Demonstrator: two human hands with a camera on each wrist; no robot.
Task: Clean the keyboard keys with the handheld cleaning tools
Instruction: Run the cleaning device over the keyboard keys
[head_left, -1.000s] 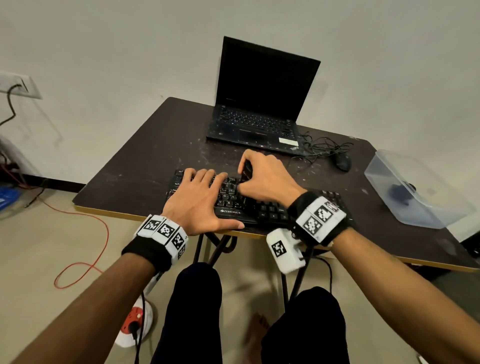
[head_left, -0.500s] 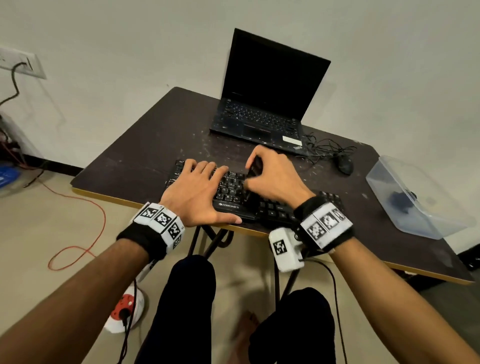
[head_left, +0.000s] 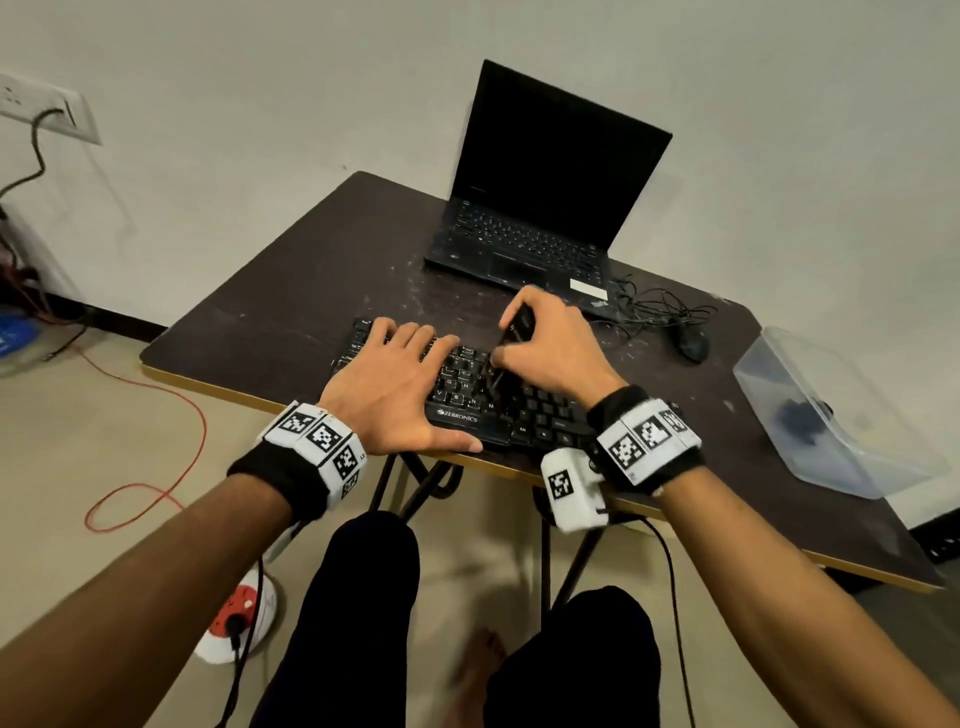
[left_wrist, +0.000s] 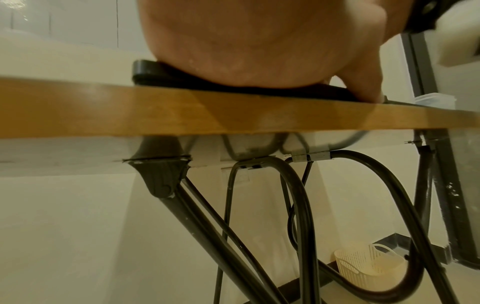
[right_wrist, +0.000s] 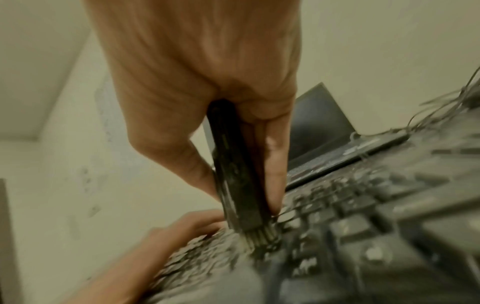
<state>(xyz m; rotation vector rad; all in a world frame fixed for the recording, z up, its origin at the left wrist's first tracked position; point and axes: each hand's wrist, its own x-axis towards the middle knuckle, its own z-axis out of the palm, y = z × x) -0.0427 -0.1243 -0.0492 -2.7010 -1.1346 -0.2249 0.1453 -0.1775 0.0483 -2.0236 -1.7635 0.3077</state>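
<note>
Since the earlier frame the brush (head_left: 511, 347) has tilted, bristles now down among the mid-keyboard (head_left: 530, 410) keys. Right hand (head_left: 558, 345) pinches it; left hand (head_left: 387, 389) lies flat on the keyboard's left end. Step: brushing. Next, likely short strokes toward the keyboard's right.
</note>
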